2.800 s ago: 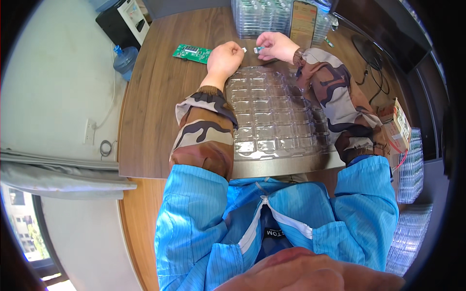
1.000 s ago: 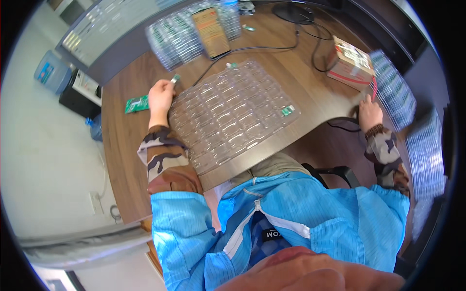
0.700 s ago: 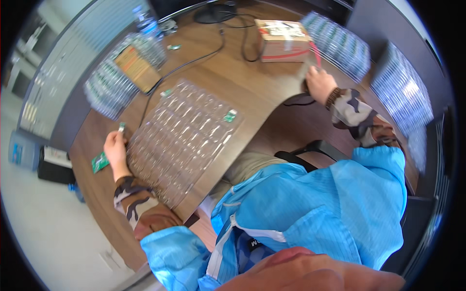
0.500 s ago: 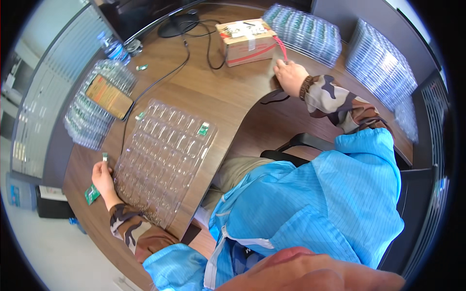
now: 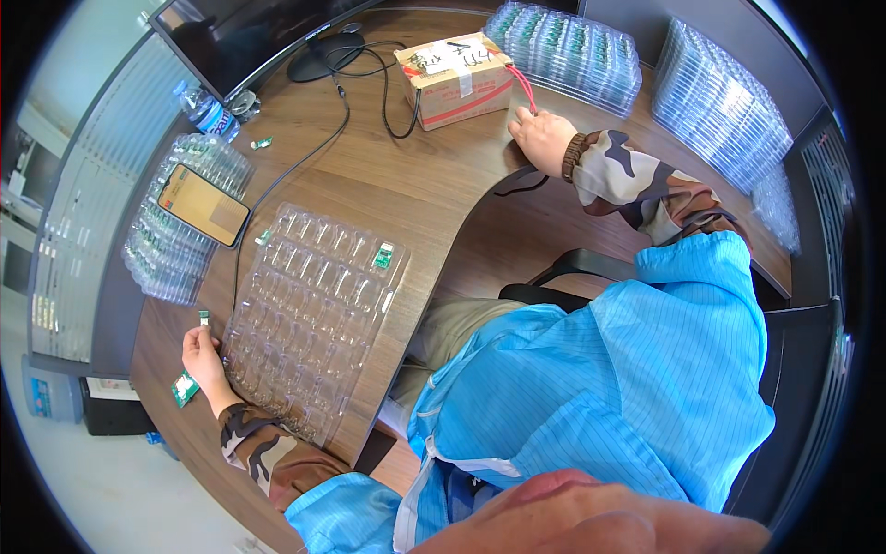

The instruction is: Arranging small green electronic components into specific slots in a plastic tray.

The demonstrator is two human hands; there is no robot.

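Two hands spread wide across a curved brown wooden surface [image 5: 406,185], one at a tray, one at a box.

A clear plastic blister tray [image 5: 314,314] with rows of empty pockets lies on the surface, one small green circuit board [image 5: 383,257] in a corner pocket; the taped brown cardboard box [image 5: 457,80] stands well apart, far side; the right hand [image 5: 542,138] rests just beside it, fingers curled near a red cord [image 5: 523,88]; the left hand [image 5: 203,355] touches the tray's edge, pinching a tiny green part [image 5: 204,318].

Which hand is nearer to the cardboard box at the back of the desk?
The right hand. It rests on the desk just beside the cardboard box, by its red strap. The left hand is far off, at the near-left edge of the clear plastic tray.
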